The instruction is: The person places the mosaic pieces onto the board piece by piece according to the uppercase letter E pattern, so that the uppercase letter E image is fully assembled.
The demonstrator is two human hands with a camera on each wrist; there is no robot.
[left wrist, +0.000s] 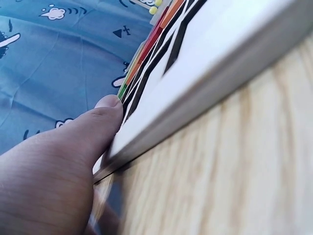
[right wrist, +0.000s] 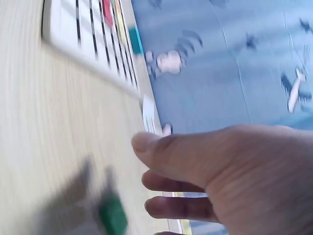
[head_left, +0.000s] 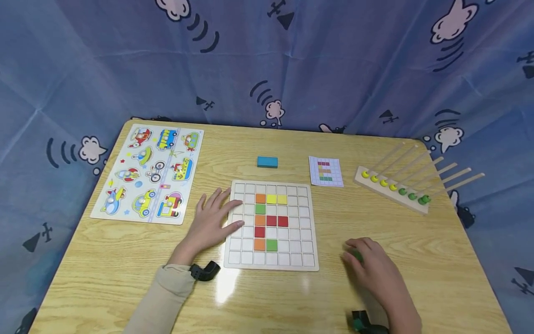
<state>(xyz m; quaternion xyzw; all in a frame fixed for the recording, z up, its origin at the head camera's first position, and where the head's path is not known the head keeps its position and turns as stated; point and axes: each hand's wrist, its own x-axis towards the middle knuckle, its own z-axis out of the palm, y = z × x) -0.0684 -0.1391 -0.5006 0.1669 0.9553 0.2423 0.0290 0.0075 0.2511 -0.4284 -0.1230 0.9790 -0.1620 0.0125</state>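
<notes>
A white grid board (head_left: 293, 258) lies at the middle of the table, with orange, yellow, green and red square tiles (head_left: 271, 221) set in some of its cells. My left hand (head_left: 210, 221) rests at the board's left edge, fingers spread; its thumb (left wrist: 106, 112) lies along the rim in the left wrist view. Right of the board, my right hand (head_left: 373, 264) hovers with loosely bent fingers over a small green piece (head_left: 356, 254). In the right wrist view that green piece (right wrist: 113, 215) is blurred and apart from the thumb and fingertips.
A vehicle puzzle board (head_left: 150, 174) lies at the left. Behind the grid board sits a teal block (head_left: 267, 162), and a pattern card (head_left: 326, 171) is to its right. At the far right stands a wooden peg rack (head_left: 392, 190) with yellow and green beads. A blue curtain (head_left: 233, 69) hangs behind.
</notes>
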